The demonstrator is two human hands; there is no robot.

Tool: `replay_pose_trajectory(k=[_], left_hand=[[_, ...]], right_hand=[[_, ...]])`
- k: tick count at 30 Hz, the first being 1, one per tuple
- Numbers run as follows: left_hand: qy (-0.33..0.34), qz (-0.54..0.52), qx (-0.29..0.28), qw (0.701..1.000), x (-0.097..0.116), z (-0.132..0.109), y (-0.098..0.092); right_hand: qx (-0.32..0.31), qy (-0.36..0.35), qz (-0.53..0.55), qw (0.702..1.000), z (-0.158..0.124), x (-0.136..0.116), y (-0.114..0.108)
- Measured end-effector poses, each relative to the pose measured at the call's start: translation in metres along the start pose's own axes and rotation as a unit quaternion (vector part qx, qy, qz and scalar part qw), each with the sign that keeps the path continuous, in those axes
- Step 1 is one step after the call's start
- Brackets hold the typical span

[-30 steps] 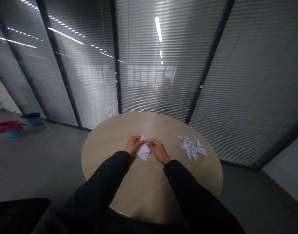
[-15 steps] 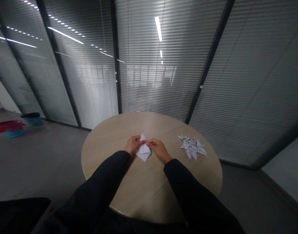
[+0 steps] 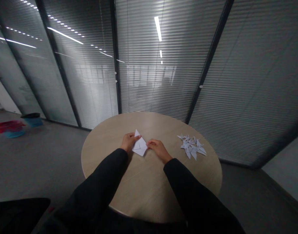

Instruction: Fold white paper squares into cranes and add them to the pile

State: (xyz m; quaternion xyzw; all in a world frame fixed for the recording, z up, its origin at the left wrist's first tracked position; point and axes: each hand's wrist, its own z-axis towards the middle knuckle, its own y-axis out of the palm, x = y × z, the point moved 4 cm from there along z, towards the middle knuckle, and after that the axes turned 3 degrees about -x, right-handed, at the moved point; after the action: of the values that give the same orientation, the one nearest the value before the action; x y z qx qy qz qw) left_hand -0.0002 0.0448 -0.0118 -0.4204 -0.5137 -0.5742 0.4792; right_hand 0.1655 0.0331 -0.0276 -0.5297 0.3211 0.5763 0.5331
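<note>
A folded sheet of white paper, kite-shaped with creases across it, is between my hands above the round table. My left hand grips its left side, thumb lying on top near the upper point. At its right corner, the fingertips of my right hand are pinched together on the edge. Off to the right lies a pile of folded white paper cranes, apart from both hands.
The round wooden table stands close to a glass partition with blinds. On the floor at far left are a blue bin with a red liner and a blue bin with a black liner. A dark object fills the lower left corner.
The folded paper has shifted left and turned, its top point now leaning left. My left hand moved slightly left with it; my right hand stayed nearly in place, now at the paper's right corner.
</note>
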Motion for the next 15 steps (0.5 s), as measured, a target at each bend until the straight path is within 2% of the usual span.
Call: replay_pose_trajectory(k=[5, 9, 12, 15], left_hand=[[0.018, -0.020, 0.038, 0.999, 0.003, 0.010, -0.016], [0.017, -0.047, 0.061, 0.997, 0.003, 0.014, -0.024], [0.011, -0.044, 0.024, 0.999, -0.001, 0.010, -0.015], [0.006, -0.019, -0.017, 1.000, -0.004, 0.001, 0.002]], right_hand=[[0.005, 0.003, -0.022, 1.000, -0.003, 0.000, -0.003], [0.038, 0.000, 0.001, 0.999, -0.002, 0.003, -0.009], [0.059, 0.003, 0.041, 0.997, 0.000, 0.006, -0.009], [0.039, 0.001, 0.040, 0.998, 0.001, 0.006, -0.004]])
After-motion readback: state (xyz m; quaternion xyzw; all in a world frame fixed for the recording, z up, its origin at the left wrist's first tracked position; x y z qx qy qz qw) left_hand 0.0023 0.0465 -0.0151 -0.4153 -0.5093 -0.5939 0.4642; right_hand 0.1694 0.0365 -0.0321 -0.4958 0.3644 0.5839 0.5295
